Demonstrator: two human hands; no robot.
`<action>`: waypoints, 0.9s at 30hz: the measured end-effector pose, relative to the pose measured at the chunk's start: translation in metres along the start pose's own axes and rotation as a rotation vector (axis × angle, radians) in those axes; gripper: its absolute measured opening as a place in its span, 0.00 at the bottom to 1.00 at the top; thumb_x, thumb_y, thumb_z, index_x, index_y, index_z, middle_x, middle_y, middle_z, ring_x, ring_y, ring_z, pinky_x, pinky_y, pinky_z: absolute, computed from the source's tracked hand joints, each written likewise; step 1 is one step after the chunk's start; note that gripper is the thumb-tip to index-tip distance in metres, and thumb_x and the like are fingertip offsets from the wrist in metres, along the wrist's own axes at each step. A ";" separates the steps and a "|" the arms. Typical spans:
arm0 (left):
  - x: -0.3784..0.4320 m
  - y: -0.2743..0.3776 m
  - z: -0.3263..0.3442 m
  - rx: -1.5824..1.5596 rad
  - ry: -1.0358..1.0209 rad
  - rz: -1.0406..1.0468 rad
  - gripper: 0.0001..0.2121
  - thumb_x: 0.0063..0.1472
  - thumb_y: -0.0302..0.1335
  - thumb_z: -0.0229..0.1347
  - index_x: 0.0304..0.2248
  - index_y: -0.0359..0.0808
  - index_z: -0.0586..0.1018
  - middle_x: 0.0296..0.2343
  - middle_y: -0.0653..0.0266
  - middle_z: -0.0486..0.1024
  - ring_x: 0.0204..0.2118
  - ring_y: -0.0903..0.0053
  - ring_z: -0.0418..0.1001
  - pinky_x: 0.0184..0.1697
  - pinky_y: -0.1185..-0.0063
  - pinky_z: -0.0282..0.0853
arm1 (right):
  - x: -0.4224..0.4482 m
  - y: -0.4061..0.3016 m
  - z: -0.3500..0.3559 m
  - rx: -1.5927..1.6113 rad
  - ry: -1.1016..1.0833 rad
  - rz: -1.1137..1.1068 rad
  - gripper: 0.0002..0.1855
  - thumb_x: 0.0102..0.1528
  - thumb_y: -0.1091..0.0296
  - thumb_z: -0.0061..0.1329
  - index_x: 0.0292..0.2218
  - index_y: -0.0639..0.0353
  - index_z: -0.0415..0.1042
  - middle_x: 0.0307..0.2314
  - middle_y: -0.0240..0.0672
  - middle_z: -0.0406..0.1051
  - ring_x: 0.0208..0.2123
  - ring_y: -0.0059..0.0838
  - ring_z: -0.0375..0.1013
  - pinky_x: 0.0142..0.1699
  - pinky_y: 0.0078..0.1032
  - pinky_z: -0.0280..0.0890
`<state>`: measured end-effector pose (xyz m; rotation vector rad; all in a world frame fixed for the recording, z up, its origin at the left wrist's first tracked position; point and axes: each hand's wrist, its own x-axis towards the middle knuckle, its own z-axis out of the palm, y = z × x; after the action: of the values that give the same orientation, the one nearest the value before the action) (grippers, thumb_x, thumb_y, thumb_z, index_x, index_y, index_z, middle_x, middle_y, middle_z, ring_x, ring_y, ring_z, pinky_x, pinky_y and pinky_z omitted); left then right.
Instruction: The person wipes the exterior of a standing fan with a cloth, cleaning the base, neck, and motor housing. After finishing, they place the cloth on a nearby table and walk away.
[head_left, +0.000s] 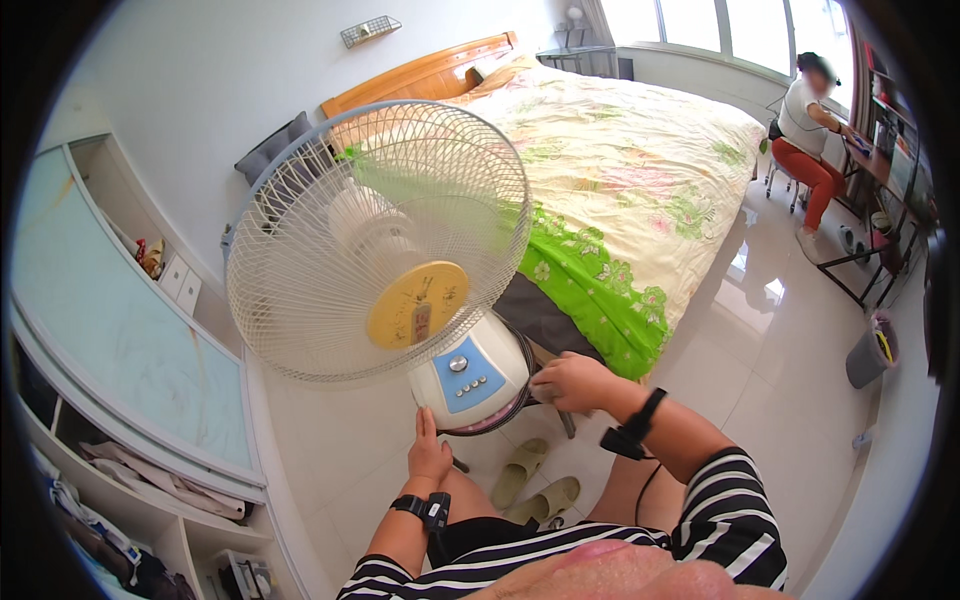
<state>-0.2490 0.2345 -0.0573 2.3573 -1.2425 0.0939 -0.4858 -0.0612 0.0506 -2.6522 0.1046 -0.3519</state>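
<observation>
In front of me an electric fan (487, 367) with a white base and blue control panel stands on a small round stool (487, 426), which has a pinkish top and dark legs. Its wire guard (300, 300) tilts up to the left, with a yellow centre badge that bears writing. A dark cord (529, 360) loops around the base. My left hand (430, 454) lies with extended fingers against the base's lower left side. At the base's right edge, my right hand (576, 384) is curled on a small greyish thing, cloth-like but blurred.
A bed (622, 157) with a floral cover stands behind the fan. Green slippers (521, 469) lie on the tiles below. A wardrobe (135, 277) with sliding doors runs along the left. At right, a person (806, 135) sits at a desk, near a waste bin (870, 352).
</observation>
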 end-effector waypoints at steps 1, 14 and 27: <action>-0.001 0.002 -0.001 0.003 -0.037 -0.049 0.43 0.54 0.24 0.54 0.67 0.42 0.46 0.66 0.50 0.49 0.48 0.49 0.74 0.42 0.61 0.75 | -0.023 0.000 -0.006 0.099 0.058 0.018 0.22 0.43 0.68 0.54 0.42 0.51 0.80 0.35 0.41 0.78 0.37 0.45 0.77 0.46 0.35 0.72; -0.031 0.065 -0.013 -0.104 0.124 -0.024 0.35 0.54 0.19 0.51 0.63 0.36 0.57 0.45 0.54 0.76 0.43 0.55 0.78 0.43 0.65 0.74 | -0.232 -0.017 0.035 1.813 0.167 0.643 0.22 0.54 0.76 0.48 0.51 0.69 0.69 0.44 0.44 0.76 0.43 0.37 0.78 0.50 0.32 0.74; -0.038 0.393 -0.278 -0.427 0.066 1.122 0.24 0.56 0.20 0.56 0.54 0.35 0.75 0.25 0.70 0.75 0.22 0.84 0.71 0.25 0.83 0.67 | -0.264 -0.056 0.030 1.839 0.050 0.625 0.19 0.54 0.78 0.48 0.48 0.69 0.72 0.43 0.46 0.77 0.42 0.42 0.79 0.50 0.37 0.75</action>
<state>-0.5407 0.1966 0.3251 1.0845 -2.1275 0.2271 -0.7319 0.0372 -0.0105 -0.7226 0.3751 -0.1259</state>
